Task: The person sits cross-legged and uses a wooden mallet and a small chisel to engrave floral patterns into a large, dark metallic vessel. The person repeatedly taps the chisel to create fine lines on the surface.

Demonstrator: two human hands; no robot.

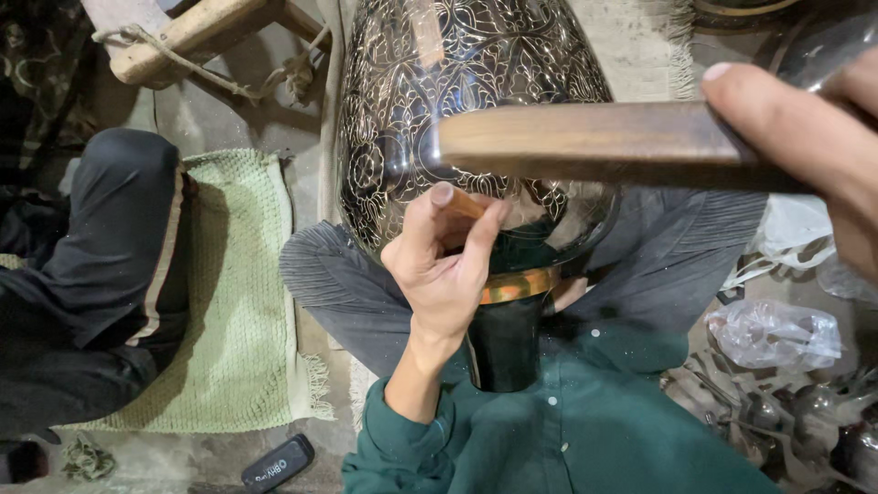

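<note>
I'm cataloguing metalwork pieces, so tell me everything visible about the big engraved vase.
The engraved vase is a large dark metal vessel, its rounded body covered in fine pale floral linework. It lies tilted across the person's lap, neck toward them, with a brass-coloured band above the plain dark neck. The left hand presses a small tool against it; the right hand holds a wooden bar over it.

A small dark oblong device with a pale label (278, 464) lies on the floor at the bottom edge, just below the green mat (240, 302). A crumpled clear plastic bag (774, 333) lies at the right.
</note>
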